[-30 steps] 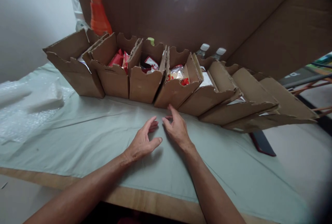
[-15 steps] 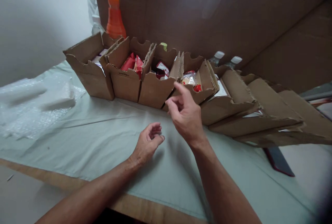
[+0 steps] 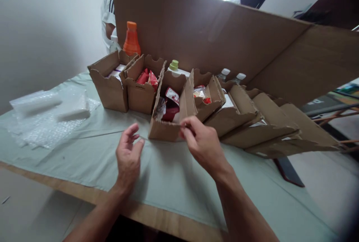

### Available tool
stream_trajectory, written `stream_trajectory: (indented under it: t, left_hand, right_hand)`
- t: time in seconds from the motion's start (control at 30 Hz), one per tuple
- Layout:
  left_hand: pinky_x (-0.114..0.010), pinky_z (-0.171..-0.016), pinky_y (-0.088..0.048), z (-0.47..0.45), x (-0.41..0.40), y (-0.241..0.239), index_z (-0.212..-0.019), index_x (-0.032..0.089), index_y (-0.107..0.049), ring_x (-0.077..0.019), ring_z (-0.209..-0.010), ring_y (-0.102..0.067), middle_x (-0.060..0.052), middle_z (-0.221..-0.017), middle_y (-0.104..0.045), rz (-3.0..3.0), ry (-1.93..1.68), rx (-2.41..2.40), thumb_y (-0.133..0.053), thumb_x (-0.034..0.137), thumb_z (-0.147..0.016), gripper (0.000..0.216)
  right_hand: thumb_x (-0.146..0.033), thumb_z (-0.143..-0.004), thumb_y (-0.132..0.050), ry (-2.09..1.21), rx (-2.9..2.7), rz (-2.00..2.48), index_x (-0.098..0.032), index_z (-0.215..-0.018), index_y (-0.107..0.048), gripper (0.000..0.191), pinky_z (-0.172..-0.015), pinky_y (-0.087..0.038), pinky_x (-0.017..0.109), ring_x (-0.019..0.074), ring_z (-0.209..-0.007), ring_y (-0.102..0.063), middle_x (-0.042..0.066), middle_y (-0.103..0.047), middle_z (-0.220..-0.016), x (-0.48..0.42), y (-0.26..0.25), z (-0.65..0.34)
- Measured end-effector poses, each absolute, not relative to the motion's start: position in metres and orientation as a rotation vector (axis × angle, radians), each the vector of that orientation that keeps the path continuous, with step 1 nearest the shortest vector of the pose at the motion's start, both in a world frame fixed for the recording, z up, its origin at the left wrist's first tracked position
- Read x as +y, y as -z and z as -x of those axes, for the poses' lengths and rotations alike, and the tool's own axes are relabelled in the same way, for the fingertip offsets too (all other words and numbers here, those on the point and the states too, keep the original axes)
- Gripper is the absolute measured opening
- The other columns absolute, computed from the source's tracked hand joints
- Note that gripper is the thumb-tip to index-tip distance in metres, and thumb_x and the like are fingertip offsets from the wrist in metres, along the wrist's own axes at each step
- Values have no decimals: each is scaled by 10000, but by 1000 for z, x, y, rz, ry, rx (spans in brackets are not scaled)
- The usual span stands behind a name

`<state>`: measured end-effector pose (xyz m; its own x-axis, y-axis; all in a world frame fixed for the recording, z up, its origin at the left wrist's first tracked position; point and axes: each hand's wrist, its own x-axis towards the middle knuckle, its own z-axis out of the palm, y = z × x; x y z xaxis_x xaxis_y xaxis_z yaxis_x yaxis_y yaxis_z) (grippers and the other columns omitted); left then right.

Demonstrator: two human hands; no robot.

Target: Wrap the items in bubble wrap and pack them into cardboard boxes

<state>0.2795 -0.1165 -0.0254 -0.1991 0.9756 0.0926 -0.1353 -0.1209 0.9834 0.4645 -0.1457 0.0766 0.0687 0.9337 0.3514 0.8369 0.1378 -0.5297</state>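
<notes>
My right hand point(image 3: 200, 143) pinches the front right corner of a small cardboard box point(image 3: 168, 120) that sits tilted forward out of a row of such boxes, red and white packets point(image 3: 169, 102) showing inside it. My left hand point(image 3: 128, 156) hovers just left of that box with its fingers apart and holds nothing. The boxes to the left point(image 3: 112, 85) stand upright; those to the right point(image 3: 252, 122) lean over flat.
A pale green cloth point(image 3: 174, 178) covers the wooden table. Bubble wrap point(image 3: 47, 115) lies at the left. A big cardboard sheet point(image 3: 224, 36) stands behind the row, with an orange bottle point(image 3: 131, 40), a green-capped bottle point(image 3: 174, 66) and two white caps. A dark phone point(image 3: 288, 169) lies right.
My right hand has gone from the cloth up to the third box and drawn it forward out of the row. My left hand has lifted and opened. The view has tilted upward.
</notes>
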Motion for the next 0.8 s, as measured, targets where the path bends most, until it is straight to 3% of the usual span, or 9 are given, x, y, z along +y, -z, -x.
stream_trajectory:
  t: [0.13, 0.23, 0.27, 0.33, 0.43, 0.57, 0.7, 0.8]
  left_hand:
    - [-433, -1061, -492, -247, -148, 30, -1297, 246, -613, -287, -1265, -600, -94, -1387, -625, -1152, -1520, 1194, -696, 313, -844, 466]
    - [-464, -1124, -450, -239, -161, 35, -1373, 273, -575, -315, -1387, -520, -89, -1479, -572, -1265, -1460, 1123, -700, 321, -845, 545]
    - [-473, -1142, -437, -240, -164, 37, -1406, 283, -552, -321, -1421, -489, -87, -1514, -545, -1298, -1427, 1095, -703, 328, -844, 583]
    - [-489, -1180, -402, -245, -166, 40, -1476, 301, -487, -329, -1478, -426, -83, -1580, -485, -1345, -1351, 1039, -718, 342, -836, 682]
    - [-516, -1233, -327, -255, -167, 43, -1544, 285, -401, -341, -1510, -380, -97, -1623, -436, -1377, -1166, 972, -719, 362, -837, 779]
    - [-512, -1179, -382, -267, -171, 40, -1405, 176, -555, -385, -1400, -498, -154, -1468, -585, -1406, -881, 910, -713, 383, -814, 646]
    - [-439, -1095, -453, -286, -162, 29, -1341, 174, -576, -336, -1299, -570, -132, -1369, -639, -1395, -882, 858, -696, 343, -806, 574]
    - [-403, -1079, -455, -305, -134, 22, -1381, 188, -545, -295, -1273, -578, -115, -1393, -621, -1433, -926, 816, -680, 296, -804, 603]
  right_hand:
    - [-303, -965, -574, -311, -1823, 1653, -267, -893, -694, 145, -560, -505, 241, 143, -586, -669, -18, -729, -722, -235, -84, -490]
    - [-377, -914, -663, -198, -1569, 1744, -290, -894, -730, 111, -526, -552, 252, 176, -622, -717, 14, -761, -782, -282, -78, -528]
    - [-390, -899, -686, -134, -1409, 1789, -299, -952, -735, 116, -545, -574, 261, 194, -666, -740, 31, -773, -822, -294, -72, -539]
    - [-420, -891, -699, -58, -1120, 1809, -310, -1174, -695, 303, -651, -626, 300, 239, -834, -780, 74, -795, -972, -315, -57, -555]
    - [-455, -895, -683, -186, -1065, 1821, -271, -1429, -556, 578, -846, -642, 376, 287, -1102, -745, 140, -743, -1255, -342, -30, -557]
    - [-545, -848, -686, -432, -1312, 1980, -211, -1263, -692, 533, -945, -606, 465, 349, -1138, -711, 136, -765, -1179, -349, -4, -535]
    - [-537, -867, -630, -387, -1305, 2017, -201, -1020, -710, 377, -743, -600, 410, 291, -812, -723, 107, -775, -937, -309, -2, -534]
    - [-512, -853, -640, -333, -1286, 1926, -199, -970, -656, 335, -716, -563, 369, 258, -786, -694, 98, -755, -903, -264, -5, -556]
